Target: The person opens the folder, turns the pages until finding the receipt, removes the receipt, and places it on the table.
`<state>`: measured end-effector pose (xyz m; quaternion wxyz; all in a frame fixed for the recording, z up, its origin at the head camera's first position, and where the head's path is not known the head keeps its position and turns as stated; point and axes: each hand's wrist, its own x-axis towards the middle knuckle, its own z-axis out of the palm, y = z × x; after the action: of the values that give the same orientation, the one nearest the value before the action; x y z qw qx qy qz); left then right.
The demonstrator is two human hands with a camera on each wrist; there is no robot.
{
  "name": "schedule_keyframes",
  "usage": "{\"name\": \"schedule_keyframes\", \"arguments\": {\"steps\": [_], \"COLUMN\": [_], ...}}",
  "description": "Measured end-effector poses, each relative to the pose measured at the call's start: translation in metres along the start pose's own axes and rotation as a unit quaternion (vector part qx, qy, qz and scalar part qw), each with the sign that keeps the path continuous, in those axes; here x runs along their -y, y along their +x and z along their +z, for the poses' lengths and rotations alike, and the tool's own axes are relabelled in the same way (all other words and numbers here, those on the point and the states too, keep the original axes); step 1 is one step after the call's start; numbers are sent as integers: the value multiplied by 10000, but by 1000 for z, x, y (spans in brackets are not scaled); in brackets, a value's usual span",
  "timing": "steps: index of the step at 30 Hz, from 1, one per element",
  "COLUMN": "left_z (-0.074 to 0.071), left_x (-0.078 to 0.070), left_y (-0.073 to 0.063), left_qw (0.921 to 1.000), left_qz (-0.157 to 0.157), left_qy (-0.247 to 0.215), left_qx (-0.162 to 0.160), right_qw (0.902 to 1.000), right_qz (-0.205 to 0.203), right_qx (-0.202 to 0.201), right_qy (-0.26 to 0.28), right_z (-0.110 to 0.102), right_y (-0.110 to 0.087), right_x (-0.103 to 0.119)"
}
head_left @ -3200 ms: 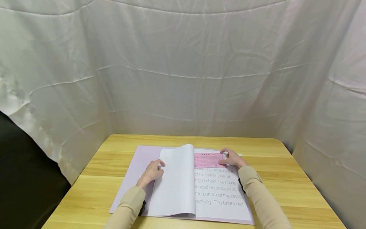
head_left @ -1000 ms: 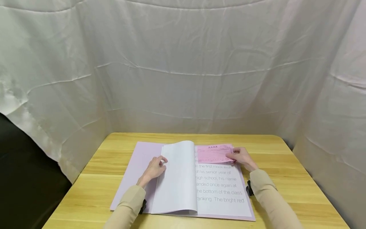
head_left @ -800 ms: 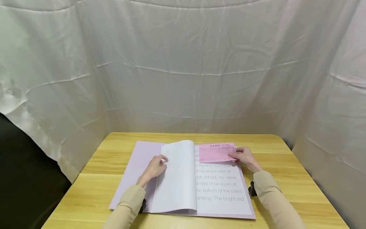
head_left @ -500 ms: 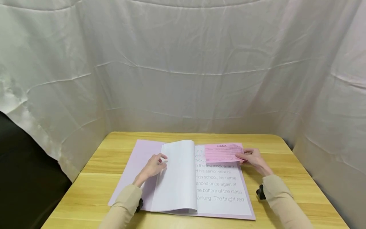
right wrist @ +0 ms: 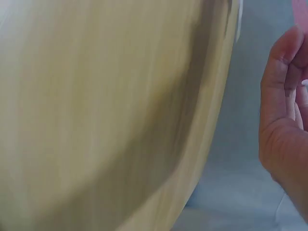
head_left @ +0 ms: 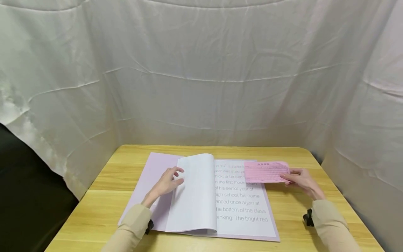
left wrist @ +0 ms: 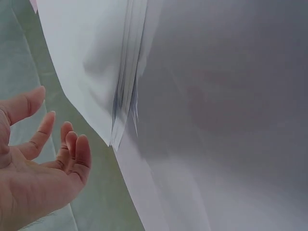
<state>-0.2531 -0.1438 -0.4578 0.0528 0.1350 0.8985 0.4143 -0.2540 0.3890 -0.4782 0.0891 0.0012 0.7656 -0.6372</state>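
Note:
A large open book with a lilac cover (head_left: 158,168) lies on the table, showing a turned blank page (head_left: 192,196) on its left and large printed text on the right page (head_left: 242,206). My right hand (head_left: 302,180) pinches the right end of a pink printed slip (head_left: 264,171), which overlaps the top right of the text page in the head view. In the right wrist view, only a corner of the pink slip (right wrist: 301,14) shows above the thumb. My left hand (head_left: 168,182) is at the blank page's left edge, fingers loosely bent and holding nothing; the left wrist view shows the page stack (left wrist: 127,72) beside it.
The wooden table (head_left: 315,168) extends around the book on all sides. Pale grey curtains (head_left: 214,87) hang behind and at both sides, and a black surface (head_left: 28,182) stands at the far left.
My right hand has drawn the pink slip rightward from the middle of the right page to past its edge, uncovering printed lines. My left hand has shifted slightly left, its fingers spreading.

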Motion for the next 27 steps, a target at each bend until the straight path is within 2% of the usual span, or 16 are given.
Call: {"name": "schedule_keyframes", "arguments": {"steps": [3, 7, 14, 21, 27], "left_z": [-2, -5, -11, -15, -19], "left_x": [2, 7, 11, 13, 11], "left_y": [-1, -2, -2, -2, -6], "left_qw": [10000, 10000, 9998, 9997, 9987], "left_qz": [21, 57, 152, 123, 486], "left_qy": [-20, 1, 127, 164, 138], "left_qx": [-9, 3, 94, 149, 65], "right_qw": [9996, 9960, 9796, 9642, 9467], "right_qz": [68, 178, 565, 751, 622], "right_qx": [-139, -263, -510, -732, -1000], "right_qy": [-232, -839, -1857, -2436, -2999], "right_z": [-16, -35, -63, -69, -66], "right_y": [-5, -14, -29, -29, -26], "right_x": [-8, -19, -29, -37, -40]}}
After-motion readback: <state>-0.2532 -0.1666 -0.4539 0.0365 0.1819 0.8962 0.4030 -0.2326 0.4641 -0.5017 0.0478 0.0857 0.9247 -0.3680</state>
